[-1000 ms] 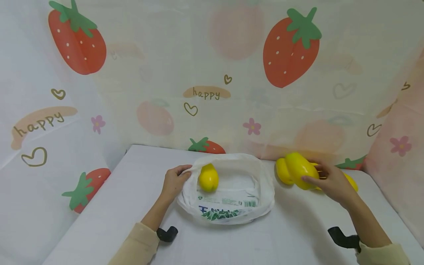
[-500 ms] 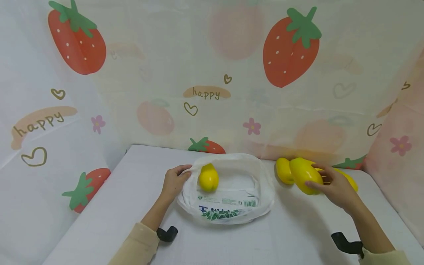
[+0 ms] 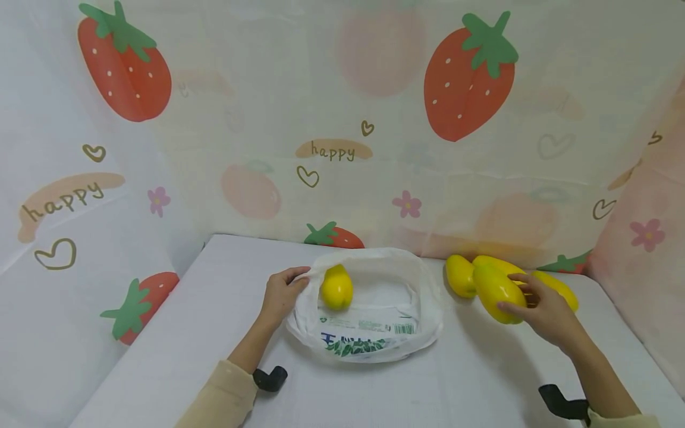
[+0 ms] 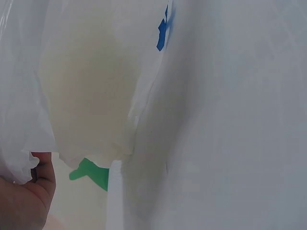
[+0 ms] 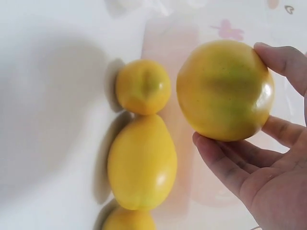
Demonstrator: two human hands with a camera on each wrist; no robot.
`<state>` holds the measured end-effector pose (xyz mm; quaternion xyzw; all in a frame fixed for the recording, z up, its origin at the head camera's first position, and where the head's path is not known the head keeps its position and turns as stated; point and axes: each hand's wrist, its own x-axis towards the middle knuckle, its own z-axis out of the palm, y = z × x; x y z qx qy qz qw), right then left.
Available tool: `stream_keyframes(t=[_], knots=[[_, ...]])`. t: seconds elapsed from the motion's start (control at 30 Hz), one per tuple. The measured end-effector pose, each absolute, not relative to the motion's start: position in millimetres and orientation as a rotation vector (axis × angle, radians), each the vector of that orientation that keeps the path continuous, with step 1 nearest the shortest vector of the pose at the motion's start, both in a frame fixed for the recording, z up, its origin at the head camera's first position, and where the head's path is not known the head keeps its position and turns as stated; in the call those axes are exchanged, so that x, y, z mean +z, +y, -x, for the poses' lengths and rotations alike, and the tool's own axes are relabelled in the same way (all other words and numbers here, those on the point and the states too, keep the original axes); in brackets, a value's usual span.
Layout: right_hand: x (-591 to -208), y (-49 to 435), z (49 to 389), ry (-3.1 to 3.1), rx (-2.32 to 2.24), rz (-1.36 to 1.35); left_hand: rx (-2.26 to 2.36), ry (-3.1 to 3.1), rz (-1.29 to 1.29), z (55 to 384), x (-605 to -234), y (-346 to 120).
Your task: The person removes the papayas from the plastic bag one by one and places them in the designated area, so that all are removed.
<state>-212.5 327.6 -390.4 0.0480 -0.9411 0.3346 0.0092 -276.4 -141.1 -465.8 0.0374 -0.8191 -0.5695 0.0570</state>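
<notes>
Yellow fruit (image 3: 495, 294) held in right grip (image 3: 551, 312); bag (image 3: 434, 309) pinched in left grip (image 3: 282, 295).
Drop risked — through smooth, rounded shape.

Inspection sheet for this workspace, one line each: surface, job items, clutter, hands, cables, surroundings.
Surface: white tabletop.
Job items: open white plastic bag with one yellow fruit inside; held yellow fruit outside it; three more yellow fruits in a row on the tabletop.
Clutter: nothing seen.
Hands: left hand pinches the bag's rim; right hand grips the held fruit.
Cables: nothing seen.
Surroundings: strawberry-print backdrop.
</notes>
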Motion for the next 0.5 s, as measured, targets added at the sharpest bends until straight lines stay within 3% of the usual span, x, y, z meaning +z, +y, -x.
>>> stream_keyframes(t=[0.5], knots=[[-406,338,211,-2.978,0.945,-0.098,-1.713,-2.482,-0.101,276,-467,-141]])
